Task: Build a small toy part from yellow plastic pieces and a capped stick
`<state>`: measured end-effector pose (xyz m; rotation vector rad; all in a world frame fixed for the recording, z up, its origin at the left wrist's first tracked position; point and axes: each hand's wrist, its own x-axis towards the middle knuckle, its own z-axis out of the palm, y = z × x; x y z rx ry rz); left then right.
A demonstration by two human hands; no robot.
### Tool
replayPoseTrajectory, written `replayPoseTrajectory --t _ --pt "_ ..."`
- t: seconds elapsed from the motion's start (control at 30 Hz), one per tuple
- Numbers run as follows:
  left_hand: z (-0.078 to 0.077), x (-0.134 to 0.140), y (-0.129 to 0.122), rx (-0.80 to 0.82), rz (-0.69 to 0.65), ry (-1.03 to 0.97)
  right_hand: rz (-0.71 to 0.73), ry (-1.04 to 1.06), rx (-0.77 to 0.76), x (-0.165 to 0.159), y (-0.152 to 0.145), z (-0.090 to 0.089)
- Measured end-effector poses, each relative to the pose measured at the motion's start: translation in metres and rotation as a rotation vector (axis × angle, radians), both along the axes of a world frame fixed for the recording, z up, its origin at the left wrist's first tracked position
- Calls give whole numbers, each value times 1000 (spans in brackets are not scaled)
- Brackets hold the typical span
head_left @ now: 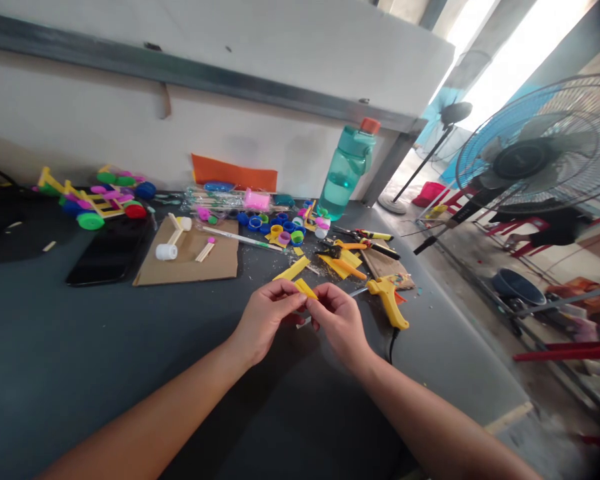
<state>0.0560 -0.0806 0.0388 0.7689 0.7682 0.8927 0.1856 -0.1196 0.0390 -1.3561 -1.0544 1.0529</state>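
Note:
Between both thumbs and fingertips I pinch a small yellow strip (305,289), perhaps foam or paper. My left hand (267,317) grips its left end, and my right hand (343,323) closes on the right end. A thin pale piece (304,323) shows just under the fingers; what holds it is hidden. Beyond the hands lies another yellow strip (293,269). To the right of my right hand rests a yellow glue gun (390,300), its nozzle toward that hand. Orange-handled pliers (347,263) lie behind it on a yellow sheet.
A cardboard piece (190,267) carries sticks and white caps. Left of it lies a black phone (105,257). Coloured bottle caps (280,230), small toy-like models (100,200) and a teal bottle (341,177) line the back. A fan (525,160) stands past the table's right edge.

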Motion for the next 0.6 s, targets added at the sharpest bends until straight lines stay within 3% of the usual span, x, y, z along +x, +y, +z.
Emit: replayPoseTrajectory --t 0.6 --pt "0 1 0 67 32 70 0 22 -7 -1 0 -1"
